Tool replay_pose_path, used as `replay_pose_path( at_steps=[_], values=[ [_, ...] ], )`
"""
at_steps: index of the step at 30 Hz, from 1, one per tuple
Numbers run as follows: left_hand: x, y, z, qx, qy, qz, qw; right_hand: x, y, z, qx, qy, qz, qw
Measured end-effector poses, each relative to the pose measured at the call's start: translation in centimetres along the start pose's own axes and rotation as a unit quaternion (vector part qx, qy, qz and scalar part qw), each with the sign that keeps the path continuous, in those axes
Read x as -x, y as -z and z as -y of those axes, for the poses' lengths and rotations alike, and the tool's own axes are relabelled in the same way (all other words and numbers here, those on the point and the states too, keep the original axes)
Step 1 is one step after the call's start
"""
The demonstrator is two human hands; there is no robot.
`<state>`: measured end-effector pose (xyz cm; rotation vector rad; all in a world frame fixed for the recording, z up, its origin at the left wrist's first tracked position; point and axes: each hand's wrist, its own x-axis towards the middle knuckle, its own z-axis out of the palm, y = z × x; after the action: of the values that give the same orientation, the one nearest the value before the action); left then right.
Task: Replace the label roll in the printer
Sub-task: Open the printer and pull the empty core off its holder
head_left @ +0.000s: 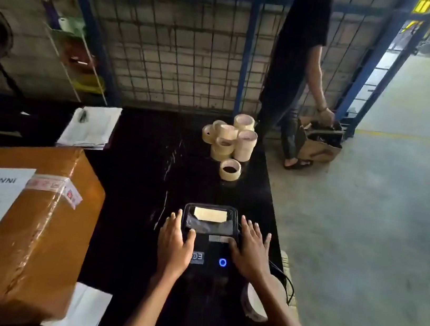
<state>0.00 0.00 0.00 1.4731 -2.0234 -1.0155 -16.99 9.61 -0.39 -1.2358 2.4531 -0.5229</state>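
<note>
Printer sits near the front edge of the black table, lid window showing a pale label roll inside. Left hand flat on the printer's left side, right hand on its right side; fingers of both spread, gripping nothing. Blue light lit on the front panel. Tape rolls stacked at the far table edge (one lies apart, closer). Taped carton to the left.
</note>
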Motion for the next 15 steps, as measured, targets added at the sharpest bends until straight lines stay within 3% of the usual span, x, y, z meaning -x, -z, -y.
replay_pose_path(
  at_steps=[2, 6, 15],
  values=[
    [1.3, -0.6, 1.7, 0.029, 0.077, 0.016, 0.996, 1.5, -1.4, -0.7, 0.0, -0.036, 0.053, 0.998],
    [4.1, -1.5, 4.7, 0.089, 0.153, 0.046, 0.983, 4.4, -3.8, -2.3, -0.041, -0.066, 0.085, 0.993],
    [4.6, -1.3, 6.0, 0.133, 0.148, 0.059, 0.978, 5.9, -4.8, -3.6, -0.08, -0.044, 0.043, 0.995]
  ],
)
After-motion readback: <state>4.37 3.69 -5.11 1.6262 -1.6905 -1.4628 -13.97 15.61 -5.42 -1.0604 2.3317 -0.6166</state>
